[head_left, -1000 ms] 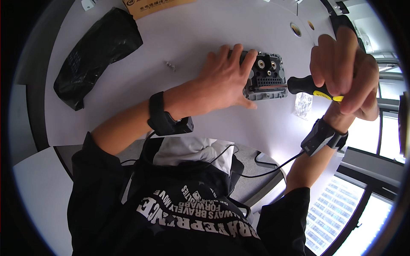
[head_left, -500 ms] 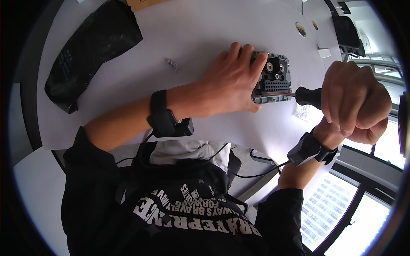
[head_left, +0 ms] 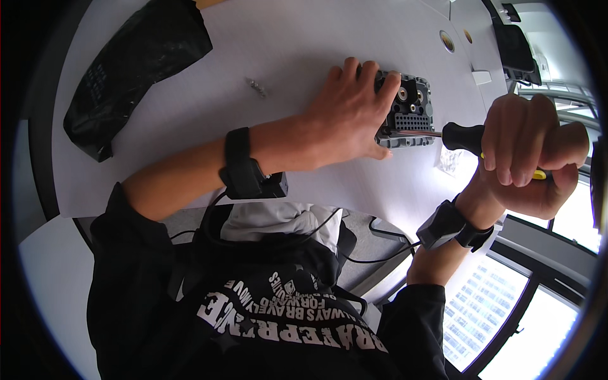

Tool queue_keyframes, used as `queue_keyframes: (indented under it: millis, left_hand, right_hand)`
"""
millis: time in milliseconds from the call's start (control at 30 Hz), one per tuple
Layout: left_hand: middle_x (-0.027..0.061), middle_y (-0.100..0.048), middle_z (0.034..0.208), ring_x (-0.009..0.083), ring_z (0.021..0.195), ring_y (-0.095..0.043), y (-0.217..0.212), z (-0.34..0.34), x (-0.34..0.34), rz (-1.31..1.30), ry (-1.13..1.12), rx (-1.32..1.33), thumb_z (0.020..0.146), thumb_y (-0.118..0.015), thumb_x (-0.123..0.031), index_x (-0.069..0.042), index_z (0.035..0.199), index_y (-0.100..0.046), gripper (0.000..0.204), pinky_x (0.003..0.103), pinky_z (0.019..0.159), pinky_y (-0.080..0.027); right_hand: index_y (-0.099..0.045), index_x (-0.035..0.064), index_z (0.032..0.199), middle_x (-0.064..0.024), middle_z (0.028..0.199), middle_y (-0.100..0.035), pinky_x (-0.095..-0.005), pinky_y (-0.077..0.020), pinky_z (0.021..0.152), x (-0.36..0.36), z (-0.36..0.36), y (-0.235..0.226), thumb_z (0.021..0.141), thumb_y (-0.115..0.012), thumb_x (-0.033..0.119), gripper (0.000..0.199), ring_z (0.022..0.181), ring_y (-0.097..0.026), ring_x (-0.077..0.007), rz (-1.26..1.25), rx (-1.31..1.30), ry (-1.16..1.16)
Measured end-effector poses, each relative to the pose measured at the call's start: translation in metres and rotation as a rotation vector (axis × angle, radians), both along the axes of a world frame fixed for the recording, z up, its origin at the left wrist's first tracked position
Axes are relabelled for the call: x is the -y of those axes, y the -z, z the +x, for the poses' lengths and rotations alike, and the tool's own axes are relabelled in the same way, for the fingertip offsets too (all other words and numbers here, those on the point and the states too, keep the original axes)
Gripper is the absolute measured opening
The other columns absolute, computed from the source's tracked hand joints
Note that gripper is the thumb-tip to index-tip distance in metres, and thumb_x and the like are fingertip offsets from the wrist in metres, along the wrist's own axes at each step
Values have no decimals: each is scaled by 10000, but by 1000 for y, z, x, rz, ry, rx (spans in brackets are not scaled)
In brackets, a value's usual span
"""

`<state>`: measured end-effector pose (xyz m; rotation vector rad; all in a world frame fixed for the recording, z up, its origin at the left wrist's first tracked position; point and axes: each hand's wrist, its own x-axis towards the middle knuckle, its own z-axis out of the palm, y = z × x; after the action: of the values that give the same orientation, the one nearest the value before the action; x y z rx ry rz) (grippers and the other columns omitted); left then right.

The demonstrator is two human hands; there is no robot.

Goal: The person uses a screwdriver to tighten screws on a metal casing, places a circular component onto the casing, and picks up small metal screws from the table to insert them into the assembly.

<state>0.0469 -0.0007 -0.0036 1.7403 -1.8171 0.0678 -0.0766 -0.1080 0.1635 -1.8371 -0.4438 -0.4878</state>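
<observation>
Grey-and-black housing (head_left: 413, 121) lying on the pale table (head_left: 304, 38), between the hands: gripped at its left end by the left hand (head_left: 349, 111), thumb at the near side. To its right, screwdriver (head_left: 461, 136) clenched in the right hand (head_left: 531, 149), shaft directed left over the housing's near part. Farther left, small screws (head_left: 256, 87) and black bag (head_left: 136, 73).
</observation>
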Motion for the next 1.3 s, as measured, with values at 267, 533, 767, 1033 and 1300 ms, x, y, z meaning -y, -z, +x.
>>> queue_keyframes:
  millis: [267, 533, 767, 1033, 1300]
  left_hand:
    - [269, -541, 1176, 395, 1126, -501, -4, 2, 0, 73, 19, -7, 683, -885, -541, 97, 1382, -447, 1043, 528, 936, -489]
    - [267, -545, 1175, 392, 1122, -496, -3, 1, -2, 8, -9, 18, 674, -881, -557, 81, 1378, -462, 1039, 532, 946, -460]
    - [265, -543, 1172, 378, 1102, -497, -1, 1, -2, -4, -15, 35, 678, -879, -562, 80, 1363, -480, 1020, 512, 921, -459]
    - [270, -531, 1155, 380, 1088, -495, -2, -1, -1, -39, -34, 15, 681, -879, -530, 99, 1370, -460, 1023, 497, 932, -462]
    - [283, -456, 1320, 417, 1230, -455, -11, 2, -6, 128, 13, -78, 682, -893, -471, 80, 1444, -373, 1075, 523, 1056, -415]
  right_hand:
    - [-483, 125, 799, -24, 662, -501, -214, -391, 410, -2, -1, 4, 994, -358, 207, 245, 480, -443, -96, 121, 55, 99]
    - [-519, 115, 790, -34, 660, -487, -233, -353, 396, -18, -2, 8, 959, -337, 188, 259, 478, -422, -100, 146, 106, 246]
    - [-512, 100, 782, -39, 648, -462, -252, -313, 413, -29, -4, 9, 927, -341, 159, 232, 473, -379, -108, 186, 148, 445]
    - [-504, 93, 790, -36, 653, -439, -269, -293, 448, -17, -19, 11, 919, -324, 142, 227, 489, -360, -122, 182, 198, 510]
    - [-592, 23, 1121, -86, 789, -491, -314, -423, 567, -17, -9, 12, 1004, -252, 163, 386, 642, -460, -173, -34, 213, 545]
